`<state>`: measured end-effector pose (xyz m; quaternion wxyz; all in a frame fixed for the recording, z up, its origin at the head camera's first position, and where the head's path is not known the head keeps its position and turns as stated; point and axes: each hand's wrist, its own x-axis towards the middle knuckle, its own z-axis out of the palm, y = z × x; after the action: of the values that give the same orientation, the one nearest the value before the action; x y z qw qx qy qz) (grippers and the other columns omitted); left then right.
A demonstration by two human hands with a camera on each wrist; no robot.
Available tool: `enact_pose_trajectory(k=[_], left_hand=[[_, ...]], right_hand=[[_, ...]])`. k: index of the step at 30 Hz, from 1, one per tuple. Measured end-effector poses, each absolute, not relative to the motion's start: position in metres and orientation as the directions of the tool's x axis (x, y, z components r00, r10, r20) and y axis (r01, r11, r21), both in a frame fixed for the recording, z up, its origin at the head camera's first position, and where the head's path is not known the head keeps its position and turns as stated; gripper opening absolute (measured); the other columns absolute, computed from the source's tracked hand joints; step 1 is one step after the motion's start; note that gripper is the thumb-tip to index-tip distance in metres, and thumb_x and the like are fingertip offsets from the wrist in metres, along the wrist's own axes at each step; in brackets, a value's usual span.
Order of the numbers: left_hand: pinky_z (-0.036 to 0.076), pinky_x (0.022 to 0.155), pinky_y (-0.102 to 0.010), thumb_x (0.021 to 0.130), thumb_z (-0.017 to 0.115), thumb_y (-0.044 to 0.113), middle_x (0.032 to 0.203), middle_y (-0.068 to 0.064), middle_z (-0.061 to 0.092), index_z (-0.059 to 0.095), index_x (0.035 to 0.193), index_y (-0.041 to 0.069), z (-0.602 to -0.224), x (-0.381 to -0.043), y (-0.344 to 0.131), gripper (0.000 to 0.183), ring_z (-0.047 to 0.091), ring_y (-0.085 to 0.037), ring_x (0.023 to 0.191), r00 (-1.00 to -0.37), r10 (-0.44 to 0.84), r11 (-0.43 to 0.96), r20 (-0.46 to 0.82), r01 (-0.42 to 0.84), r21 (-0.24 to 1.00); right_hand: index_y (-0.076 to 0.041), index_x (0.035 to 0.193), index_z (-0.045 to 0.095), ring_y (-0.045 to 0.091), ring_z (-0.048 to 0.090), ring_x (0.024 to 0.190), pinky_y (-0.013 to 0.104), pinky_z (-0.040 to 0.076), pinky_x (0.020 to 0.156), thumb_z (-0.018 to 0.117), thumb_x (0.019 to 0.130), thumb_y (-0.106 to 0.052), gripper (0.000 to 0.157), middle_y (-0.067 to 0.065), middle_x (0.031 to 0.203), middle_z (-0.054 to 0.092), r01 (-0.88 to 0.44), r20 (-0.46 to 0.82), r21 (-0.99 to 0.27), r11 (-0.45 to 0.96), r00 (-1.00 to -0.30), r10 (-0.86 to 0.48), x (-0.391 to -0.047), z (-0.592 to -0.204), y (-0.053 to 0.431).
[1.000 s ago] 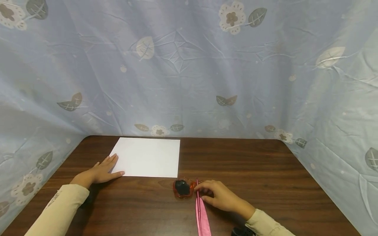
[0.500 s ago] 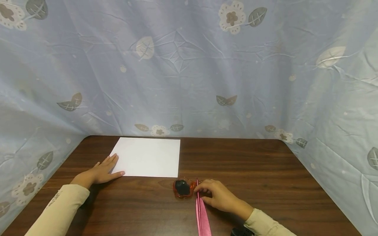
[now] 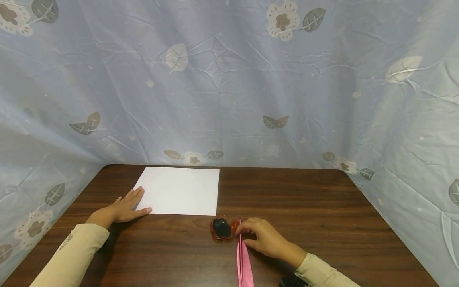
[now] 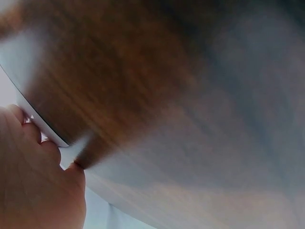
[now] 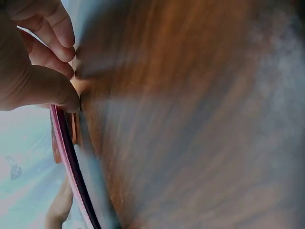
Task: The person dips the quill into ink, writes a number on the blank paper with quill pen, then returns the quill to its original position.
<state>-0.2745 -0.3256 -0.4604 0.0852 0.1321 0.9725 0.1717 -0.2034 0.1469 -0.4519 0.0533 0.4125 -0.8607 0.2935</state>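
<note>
A white sheet of paper [image 3: 183,191] lies at the back left of the table. My left hand [image 3: 123,208] rests flat on its left edge, fingers spread; the left wrist view shows the same hand [image 4: 40,176] beside the paper's edge. A slim pink pouch-like item [image 3: 245,265] stands on edge near the front middle, its near end cut off by the frame. With thumb and index finger my right hand [image 3: 265,238] pinches its far end. In the right wrist view the item's pink rim [image 5: 71,162] runs down from the thumb.
Just left of the right fingers sits a translucent orange-red object [image 3: 223,229] with a black middle. A dark object [image 3: 292,281] shows partly under the right sleeve. The brown wooden table [image 3: 305,191] is enclosed by a patterned pale-blue cloth [image 3: 229,99].
The near end of the pink item has shifted slightly left, and the right wrist has moved very slightly with it. The left hand and the paper stay in place.
</note>
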Motion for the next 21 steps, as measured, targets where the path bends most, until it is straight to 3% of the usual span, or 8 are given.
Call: enact_pose_trajectory(k=[12,17,21], left_hand=[[0.0,0.1,-0.076,0.087,0.049,0.067,0.154,-0.032,0.008,0.015,0.148,-0.012,-0.4645,-0.2768,-0.3284,0.105,0.004,-0.053,0.14,-0.949,0.291,0.899,-0.12,0.229,0.374],[0.0,0.101,-0.076,0.087,0.048,0.067,0.155,-0.031,0.008,0.014,0.148,-0.011,-0.4659,-0.2772,-0.3295,0.105,0.004,-0.053,0.14,-0.95,0.288,0.902,-0.119,0.227,0.368],[0.0,0.101,-0.076,0.087,0.047,0.069,0.155,-0.031,0.008,0.014,0.148,-0.011,-0.4676,-0.2785,-0.33,0.105,0.004,-0.053,0.14,-0.95,0.29,0.9,-0.113,0.231,0.369]], right_hand=[[-0.013,0.1,0.065,0.011,0.063,0.09,0.028,0.054,0.082,0.071,0.083,-0.001,0.023,-0.004,0.095,0.067,-0.668,0.285,-0.575,0.473,-0.705,-0.649,-0.2035,-0.4482,0.1479],[-0.013,0.105,0.064,0.011,0.064,0.096,0.032,0.053,0.085,0.07,0.084,-0.001,0.025,-0.003,0.102,0.069,-0.685,0.318,-0.568,0.456,-0.693,-0.647,-0.2032,-0.4449,0.1499],[-0.012,0.104,0.062,0.012,0.066,0.092,0.031,0.055,0.08,0.07,0.084,0.0,0.025,0.002,0.101,0.07,-0.712,0.377,-0.552,0.434,-0.677,-0.632,-0.2043,-0.4435,0.1503]])
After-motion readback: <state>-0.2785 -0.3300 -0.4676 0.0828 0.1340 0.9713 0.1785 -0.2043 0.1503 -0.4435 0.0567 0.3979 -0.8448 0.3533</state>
